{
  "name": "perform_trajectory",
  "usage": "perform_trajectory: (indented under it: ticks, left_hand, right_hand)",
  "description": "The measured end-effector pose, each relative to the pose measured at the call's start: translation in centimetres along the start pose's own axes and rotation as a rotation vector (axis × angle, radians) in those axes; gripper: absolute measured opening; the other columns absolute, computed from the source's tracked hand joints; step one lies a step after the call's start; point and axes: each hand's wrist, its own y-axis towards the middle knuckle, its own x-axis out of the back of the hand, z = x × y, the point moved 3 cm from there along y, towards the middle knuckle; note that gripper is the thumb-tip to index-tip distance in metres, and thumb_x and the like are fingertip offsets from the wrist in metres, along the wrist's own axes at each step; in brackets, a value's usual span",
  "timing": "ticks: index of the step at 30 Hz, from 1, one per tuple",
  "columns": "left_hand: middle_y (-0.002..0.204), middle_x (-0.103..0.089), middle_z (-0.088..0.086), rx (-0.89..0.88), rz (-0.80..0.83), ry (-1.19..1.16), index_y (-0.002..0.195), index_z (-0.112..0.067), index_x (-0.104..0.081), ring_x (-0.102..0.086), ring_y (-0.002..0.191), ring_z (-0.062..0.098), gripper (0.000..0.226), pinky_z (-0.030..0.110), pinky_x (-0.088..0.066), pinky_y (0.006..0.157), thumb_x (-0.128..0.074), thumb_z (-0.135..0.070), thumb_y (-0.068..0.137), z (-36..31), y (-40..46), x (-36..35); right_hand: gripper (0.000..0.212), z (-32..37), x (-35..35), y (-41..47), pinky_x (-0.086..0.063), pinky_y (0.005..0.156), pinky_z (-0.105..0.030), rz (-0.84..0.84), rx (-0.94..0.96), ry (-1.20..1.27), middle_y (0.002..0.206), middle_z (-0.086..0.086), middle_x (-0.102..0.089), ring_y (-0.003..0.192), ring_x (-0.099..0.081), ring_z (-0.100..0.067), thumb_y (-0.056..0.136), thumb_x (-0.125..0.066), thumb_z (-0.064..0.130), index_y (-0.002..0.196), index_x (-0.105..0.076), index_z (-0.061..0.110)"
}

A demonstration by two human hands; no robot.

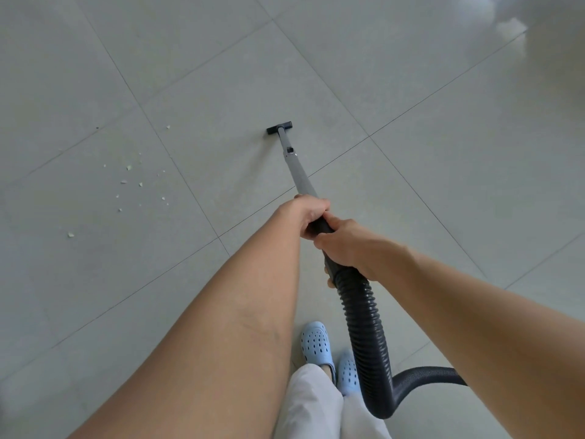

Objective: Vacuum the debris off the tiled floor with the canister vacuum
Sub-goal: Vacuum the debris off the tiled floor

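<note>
Gripping grey metal wand (pixel 299 172): left hand (pixel 308 217) ahead, right hand (pixel 345 245) behind on black handle. Black floor nozzle (pixel 279 127) straight ahead; pale debris crumbs (pixel 129 182) well left, left-arm side.

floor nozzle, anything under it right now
Cannot tell: the black floor nozzle sits flat on bare tile and covers what lies beneath. The debris is scattered well to its left.
</note>
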Motion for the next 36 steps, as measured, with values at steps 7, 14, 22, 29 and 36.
perform_trajectory:
  ticks: [7, 14, 22, 29, 36]
  left_hand:
    - [0.071, -0.062, 0.010, 0.086, 0.054, -0.205, 0.088, -0.002, -0.058, -0.061, 0.057, 0.020, 0.014, 0.023, -0.049, 0.041, -0.051, -0.014, 0.092, 4.8, -5.3, -0.1]
    - [0.091, -0.061, 0.014, 0.128, 0.008, -0.442, 0.133, -0.002, -0.040, -0.065, 0.065, 0.022, 0.042, 0.026, -0.052, 0.039, -0.052, -0.018, 0.096, 12.3, -7.7, -1.2]
    - [0.107, -0.062, 0.017, 0.122, -0.037, -0.494, 0.130, -0.007, -0.037, -0.066, 0.073, 0.024, 0.041, 0.030, -0.055, 0.041, -0.055, -0.021, 0.096, 11.5, -5.1, 2.5]
    - [0.096, -0.054, 0.013, 0.147, -0.063, -0.438, 0.126, -0.011, -0.028, -0.062, 0.072, 0.024, 0.039, 0.034, -0.057, 0.054, -0.050, -0.019, 0.095, 9.3, 0.1, 11.7]
    - [0.118, -0.057, 0.014, 0.142, -0.095, -0.450, 0.149, -0.016, -0.012, -0.065, 0.082, 0.026, 0.074, 0.037, -0.060, 0.065, -0.056, -0.040, 0.096, 6.2, 6.5, 19.8]
  right_hand:
    - [0.044, -1.0, -0.4, -4.8, -0.059, 0.080, -0.051, 0.140, -0.004, -0.232, 0.087, -0.018, -0.056, 0.070, -0.062, -0.035, 0.098, -0.046, 0.009, 0.140, -0.042, 0.022]
    - [0.065, -5.1, -4.3, -6.8, -0.059, 0.081, -0.050, 0.204, 0.084, -0.485, 0.077, -0.006, -0.055, 0.074, -0.062, -0.029, 0.094, -0.043, 0.015, 0.150, -0.026, 0.043]
    - [0.068, -1.8, -5.8, -3.9, -0.057, 0.081, -0.036, 0.130, 0.180, -0.579, 0.091, 0.000, -0.054, 0.083, -0.059, -0.022, 0.094, -0.039, 0.017, 0.151, -0.021, 0.049]
    - [0.069, 5.6, -9.9, 2.2, -0.057, 0.067, -0.031, 0.106, 0.215, -0.523, 0.090, 0.002, -0.061, 0.077, -0.065, -0.020, 0.091, -0.038, 0.016, 0.145, -0.024, 0.057]
    - [0.071, 13.5, -12.7, 8.0, -0.049, 0.063, -0.029, 0.043, 0.276, -0.576, 0.091, 0.006, -0.061, 0.078, -0.062, -0.020, 0.091, -0.038, 0.021, 0.145, -0.016, 0.063]
